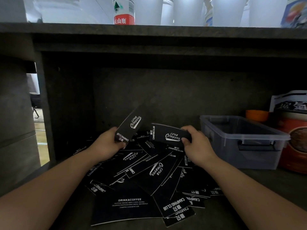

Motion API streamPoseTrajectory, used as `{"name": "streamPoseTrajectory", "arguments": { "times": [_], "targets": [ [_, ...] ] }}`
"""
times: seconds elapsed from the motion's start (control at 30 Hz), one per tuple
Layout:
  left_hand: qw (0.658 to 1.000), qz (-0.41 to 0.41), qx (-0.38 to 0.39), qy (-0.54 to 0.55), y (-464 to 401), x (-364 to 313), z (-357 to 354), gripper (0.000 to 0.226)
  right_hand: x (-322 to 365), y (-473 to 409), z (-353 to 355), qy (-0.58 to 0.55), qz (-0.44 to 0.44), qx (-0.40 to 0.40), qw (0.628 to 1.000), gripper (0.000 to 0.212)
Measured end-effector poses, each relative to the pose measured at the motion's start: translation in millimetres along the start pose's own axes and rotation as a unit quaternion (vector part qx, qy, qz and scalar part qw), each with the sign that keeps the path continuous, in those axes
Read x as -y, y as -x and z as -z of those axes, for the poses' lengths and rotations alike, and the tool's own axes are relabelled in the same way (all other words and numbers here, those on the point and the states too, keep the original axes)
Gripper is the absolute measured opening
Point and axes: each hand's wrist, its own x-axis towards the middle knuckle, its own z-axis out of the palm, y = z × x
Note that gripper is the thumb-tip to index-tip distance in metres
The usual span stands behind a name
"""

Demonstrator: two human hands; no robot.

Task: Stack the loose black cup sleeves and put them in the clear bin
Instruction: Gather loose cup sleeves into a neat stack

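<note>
Head view looks into a dark shelf space under a grey stone-like counter (149, 30). On the left side, the left hand (109, 143) holds one flat black cardboard cup sleeve with white "Camping Club" print (128, 128); its fingers are curled around the lower end, and the sleeve stands tilted up and to the right. It is only held at one end, so I judge it can slip or turn in the grip when the second sleeve is pushed against it.

Below and between both hands lies the loose pile of black cardboard cup sleeves (149, 180) on the dark shelf floor (249, 188), overlapping in many directions. The forearms pass close above this pile; a low movement may drag some sleeves toward the front edge, and they could fall off.

Right of centre, the right hand (197, 145) pinches a second black printed cup sleeve (169, 134) at its right end, thumb below and fingers curled over the top edge. The two held sleeves are near but apart, and they point in different directions, so a stack made now may come out crooked.

Further right stands the clear plastic storage bin with dark handle clips (245, 138); it looks empty, though its far side is dim. Beside it are an orange bowl (256, 115) and a red printed box (297, 146). A crooked stack may spread when dropped in.
</note>
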Motion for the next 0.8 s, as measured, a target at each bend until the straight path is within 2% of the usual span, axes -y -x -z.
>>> {"name": "streamPoseTrajectory", "arguments": {
  "times": [0.13,0.23,0.33,0.5,0.6,0.7,0.8],
  "targets": [
    [0.994,-0.047,-0.073,0.072,0,-5,3,0.014,-2,-3,0,-0.017,-0.02,-0.023,0.999,0.021],
    [0.986,-0.071,-0.123,0.087,-1,-7,4,0.015,-2,-3,0,-0.03,-0.026,-0.029,0.999,0.018],
    [0.976,-0.053,-0.17,0.124,-2,-6,4,0.019,-1,-2,0,-0.037,-0.025,-0.036,0.998,0.018],
    [0.929,-0.062,-0.274,0.239,-5,-8,8,0.02,-1,-2,2,-0.044,-0.029,-0.044,0.998,0.019],
    [0.932,-0.069,-0.249,0.253,-4,-8,8,0.023,1,-1,2,-0.062,-0.026,-0.031,0.997,0.019],
    [0.961,-0.08,-0.187,0.19,-5,-6,1,0.027,5,1,2,-0.084,-0.017,-0.023,0.996,0.018],
    [0.975,-0.096,-0.156,0.124,-3,-6,-5,0.032,9,2,3,-0.102,0.008,-0.006,0.995,0.013]
  ]
}}
